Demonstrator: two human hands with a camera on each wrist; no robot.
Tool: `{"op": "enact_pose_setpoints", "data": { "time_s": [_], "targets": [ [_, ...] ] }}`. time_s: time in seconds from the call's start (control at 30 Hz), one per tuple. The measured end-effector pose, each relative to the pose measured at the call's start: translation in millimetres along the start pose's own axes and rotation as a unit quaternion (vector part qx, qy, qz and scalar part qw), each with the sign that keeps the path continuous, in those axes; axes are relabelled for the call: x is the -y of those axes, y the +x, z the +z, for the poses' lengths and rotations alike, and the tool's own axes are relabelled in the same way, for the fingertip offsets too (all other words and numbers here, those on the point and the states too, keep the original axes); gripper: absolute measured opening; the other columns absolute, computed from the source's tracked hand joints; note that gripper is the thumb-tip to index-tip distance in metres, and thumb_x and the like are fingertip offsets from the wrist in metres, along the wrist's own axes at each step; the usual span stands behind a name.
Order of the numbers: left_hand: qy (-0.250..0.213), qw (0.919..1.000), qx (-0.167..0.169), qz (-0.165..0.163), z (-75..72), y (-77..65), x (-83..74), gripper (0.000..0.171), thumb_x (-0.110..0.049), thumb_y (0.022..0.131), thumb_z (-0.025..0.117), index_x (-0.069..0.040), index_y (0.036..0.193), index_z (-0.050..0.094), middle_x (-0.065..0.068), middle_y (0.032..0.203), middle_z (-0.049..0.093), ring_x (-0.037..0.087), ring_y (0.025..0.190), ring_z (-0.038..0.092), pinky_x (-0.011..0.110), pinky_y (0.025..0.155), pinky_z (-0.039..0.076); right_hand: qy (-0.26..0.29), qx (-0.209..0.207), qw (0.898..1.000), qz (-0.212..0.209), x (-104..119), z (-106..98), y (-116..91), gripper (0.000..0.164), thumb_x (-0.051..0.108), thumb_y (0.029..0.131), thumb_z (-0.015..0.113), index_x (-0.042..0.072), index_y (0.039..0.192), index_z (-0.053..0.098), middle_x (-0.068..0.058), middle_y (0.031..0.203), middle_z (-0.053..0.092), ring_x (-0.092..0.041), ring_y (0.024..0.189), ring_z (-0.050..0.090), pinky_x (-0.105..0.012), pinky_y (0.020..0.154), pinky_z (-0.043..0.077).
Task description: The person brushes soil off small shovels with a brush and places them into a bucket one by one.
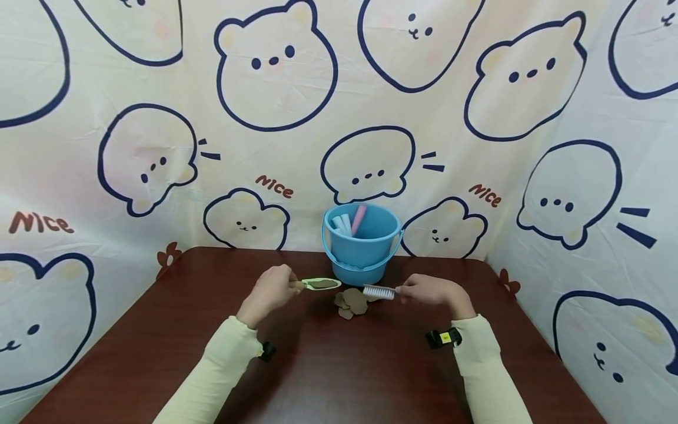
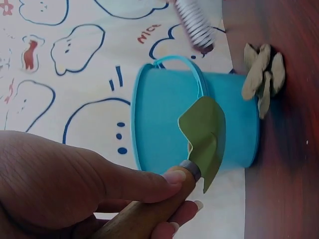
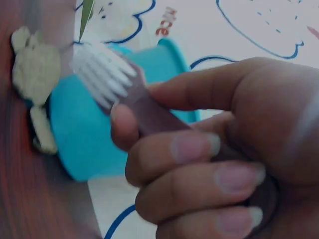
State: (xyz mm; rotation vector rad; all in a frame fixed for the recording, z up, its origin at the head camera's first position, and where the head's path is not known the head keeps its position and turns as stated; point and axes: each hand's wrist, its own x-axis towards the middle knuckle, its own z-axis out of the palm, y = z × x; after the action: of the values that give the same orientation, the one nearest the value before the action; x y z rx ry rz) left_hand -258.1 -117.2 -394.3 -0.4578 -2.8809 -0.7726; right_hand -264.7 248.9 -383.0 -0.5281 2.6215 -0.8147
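My left hand grips the wooden handle of a small trowel with a green blade. In the left wrist view the thumb lies along the handle, near the metal collar of the trowel. My right hand holds a small brush with white bristles and a dark handle. Fingers curl round the brush in the right wrist view. Between the two tools, a little lower, sits a pile of flat tan-brown lumps on the table; their material is unclear. Both tools appear held above the tabletop.
Right behind the pile stands a light blue bucket with its handle hanging down in front. Pale blue sticks and a pink one poke up inside it. The dark brown table meets a patterned cloth wall at the back.
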Motion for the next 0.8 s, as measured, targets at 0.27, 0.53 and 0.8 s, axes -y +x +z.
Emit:
{"op": "enact_pose_setpoints", "data": {
  "time_s": [0.27,0.53,0.8],
  "targets": [
    [-0.005,0.9994,-0.020,0.027,8.2,-2.8,-11.3,0.019,-0.008,0.090,0.077,-0.007,0.071,0.074,-0.003,0.056,0.053,0.013,0.055,0.043,0.027,0.054,0.037,0.009,-0.083,0.991,-0.104,28,20,13,0.032,0.031,0.109,0.046,0.008,0.098,0.066,0.000,0.071,0.045,-0.015,0.063,0.043,-0.030,0.058,0.039],
    [-0.005,0.9973,-0.041,0.061,15.7,-6.6,-18.6,0.034,-0.005,0.088,0.077,-0.011,0.058,0.061,-0.006,0.052,0.040,0.012,0.053,0.037,0.028,0.054,0.032,0.018,-0.119,0.985,-0.121,53,67,36,0.030,0.029,0.109,0.047,0.005,0.098,0.061,0.000,0.068,0.046,-0.013,0.057,0.044,-0.027,0.053,0.038],
    [-0.007,0.9950,-0.071,0.071,20.2,-8.6,-23.5,0.024,-0.004,0.089,0.077,-0.007,0.066,0.068,-0.004,0.051,0.035,0.012,0.051,0.037,0.025,0.050,0.032,0.024,-0.138,0.984,-0.106,68,93,42,0.026,0.029,0.107,0.054,0.008,0.094,0.062,0.000,0.068,0.049,-0.012,0.057,0.047,-0.025,0.048,0.038]
  ]
}}
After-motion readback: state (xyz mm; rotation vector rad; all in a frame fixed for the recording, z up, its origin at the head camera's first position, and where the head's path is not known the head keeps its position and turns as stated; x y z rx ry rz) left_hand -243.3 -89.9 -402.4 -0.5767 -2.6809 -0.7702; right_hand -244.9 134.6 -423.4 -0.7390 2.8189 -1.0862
